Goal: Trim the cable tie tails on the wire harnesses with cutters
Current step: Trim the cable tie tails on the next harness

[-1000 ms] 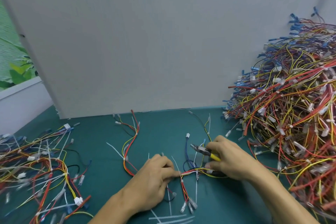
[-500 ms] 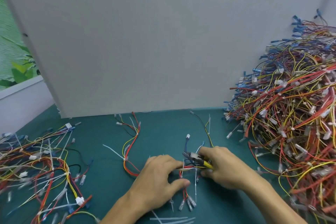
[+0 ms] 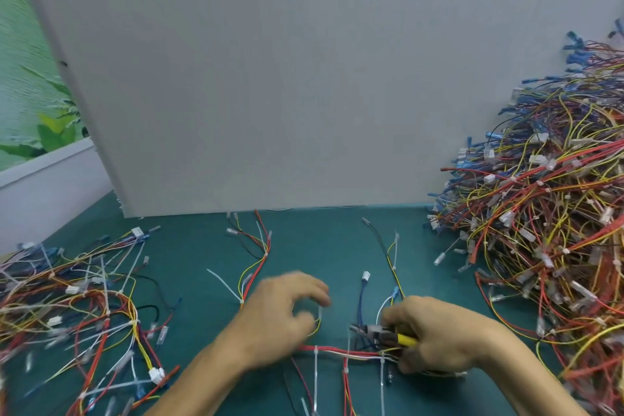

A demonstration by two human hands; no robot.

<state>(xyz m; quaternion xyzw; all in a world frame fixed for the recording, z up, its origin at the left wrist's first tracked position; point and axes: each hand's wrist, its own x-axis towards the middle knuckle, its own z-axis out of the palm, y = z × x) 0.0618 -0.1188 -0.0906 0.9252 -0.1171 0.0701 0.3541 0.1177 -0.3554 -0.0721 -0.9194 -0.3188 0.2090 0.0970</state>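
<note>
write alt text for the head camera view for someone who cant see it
A person's right hand grips yellow-handled cutters beside a red and white wire harness lying on a green mat, its white cable tie tails untrimmed, while the blurred left hand reaches over its other end. A big harness pile rises at right, a smaller one lies left.

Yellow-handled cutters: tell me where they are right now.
In the head view, the yellow-handled metal cutters sit low and right of centre, gripped in the right hand, jaws pointing left, beside the tied red-and-white wire harness on the teal mat.
</note>
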